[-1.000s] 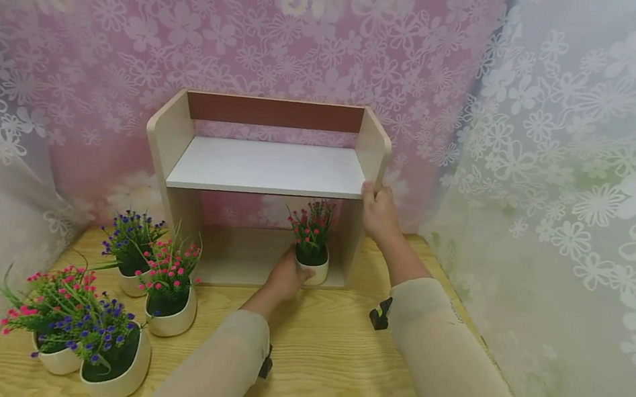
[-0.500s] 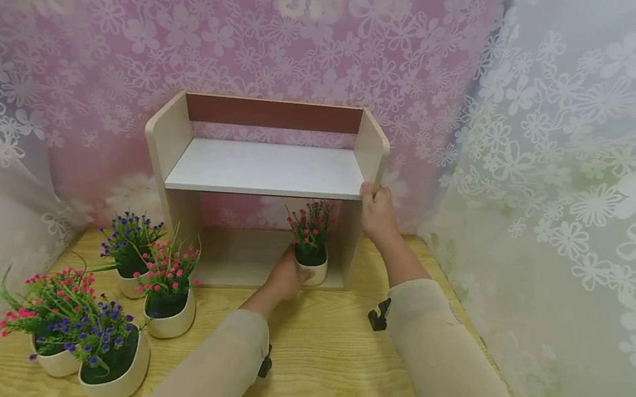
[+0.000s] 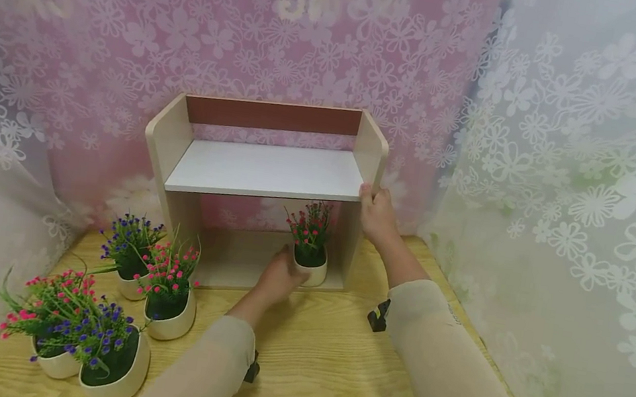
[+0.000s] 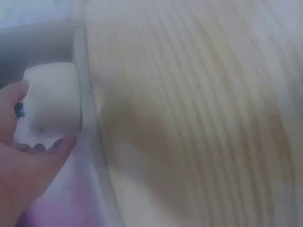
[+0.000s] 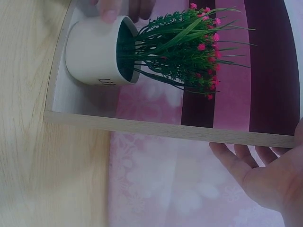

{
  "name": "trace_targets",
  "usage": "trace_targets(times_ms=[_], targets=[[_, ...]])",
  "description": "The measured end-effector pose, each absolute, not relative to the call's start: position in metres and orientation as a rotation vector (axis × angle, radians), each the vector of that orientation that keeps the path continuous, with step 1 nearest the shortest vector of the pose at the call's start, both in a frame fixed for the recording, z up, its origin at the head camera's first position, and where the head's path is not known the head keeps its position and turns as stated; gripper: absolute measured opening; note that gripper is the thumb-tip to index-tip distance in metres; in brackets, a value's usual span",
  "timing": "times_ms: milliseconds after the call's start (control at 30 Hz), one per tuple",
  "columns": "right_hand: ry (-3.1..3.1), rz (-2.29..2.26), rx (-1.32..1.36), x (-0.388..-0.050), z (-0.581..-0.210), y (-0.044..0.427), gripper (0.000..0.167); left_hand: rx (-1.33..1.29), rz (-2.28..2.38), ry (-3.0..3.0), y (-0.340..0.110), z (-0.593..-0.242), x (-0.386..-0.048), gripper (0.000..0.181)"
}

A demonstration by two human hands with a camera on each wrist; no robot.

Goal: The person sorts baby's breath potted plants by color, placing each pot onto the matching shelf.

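Note:
In the head view my left hand [image 3: 281, 276] is at a white pot of pink flowers [image 3: 309, 273] standing in the lower right compartment of a small two-tier shelf [image 3: 267, 171]. The left wrist view, though hazy, shows thumb and fingers spread around the pot [image 4: 53, 99], with a gap at the fingers; the thumb is at its rim. My right hand [image 3: 378, 215] grips the shelf's right side panel [image 5: 165, 131], thumb at the front edge and fingers along the outer face. Upright in the shelf, the pot [image 5: 94, 52] stands near that panel.
Several more potted flowers stand on the wooden table [image 3: 319, 361] at left: a purple one [image 3: 130, 250], a pink one [image 3: 170, 313], another pink one [image 3: 60, 298] and a purple one in front [image 3: 117, 367]. A floral curtain [image 3: 291, 39] hangs behind the shelf.
My left hand has loosened and drawn slightly left and back from the pot, which stays in the shelf. The right hand keeps its hold on the side panel.

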State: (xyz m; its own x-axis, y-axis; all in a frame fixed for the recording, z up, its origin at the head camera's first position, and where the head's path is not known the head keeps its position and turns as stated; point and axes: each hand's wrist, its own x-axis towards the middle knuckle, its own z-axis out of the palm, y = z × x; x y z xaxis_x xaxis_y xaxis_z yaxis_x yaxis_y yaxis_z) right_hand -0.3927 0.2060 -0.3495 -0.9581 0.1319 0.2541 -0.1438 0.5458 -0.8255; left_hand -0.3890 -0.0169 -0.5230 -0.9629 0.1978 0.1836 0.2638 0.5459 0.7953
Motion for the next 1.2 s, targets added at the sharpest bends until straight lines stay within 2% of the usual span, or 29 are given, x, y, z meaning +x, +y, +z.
trace_targets(times_ms=[100, 333, 767, 1200], targets=[[-2.496, 1.383, 0.018, -0.393, -0.35, 0.206, 0.068, -0.396, -1.35, -2.702, -0.023, -0.508, -0.376, 0.083], [-2.478, 1.398, 0.042, -0.392, -0.35, 0.207, 0.066, -0.341, -1.283, -2.815, -0.035, -0.48, -0.355, 0.087], [-2.463, 1.406, 0.051, -0.392, -0.352, 0.205, 0.062, -0.43, -0.924, -2.85, -0.057, -0.437, -0.303, 0.077], [-2.479, 1.37, 0.047, -0.396, -0.351, 0.206, 0.062, -0.36, -0.588, -2.864, -0.112, -0.385, -0.244, 0.073]])
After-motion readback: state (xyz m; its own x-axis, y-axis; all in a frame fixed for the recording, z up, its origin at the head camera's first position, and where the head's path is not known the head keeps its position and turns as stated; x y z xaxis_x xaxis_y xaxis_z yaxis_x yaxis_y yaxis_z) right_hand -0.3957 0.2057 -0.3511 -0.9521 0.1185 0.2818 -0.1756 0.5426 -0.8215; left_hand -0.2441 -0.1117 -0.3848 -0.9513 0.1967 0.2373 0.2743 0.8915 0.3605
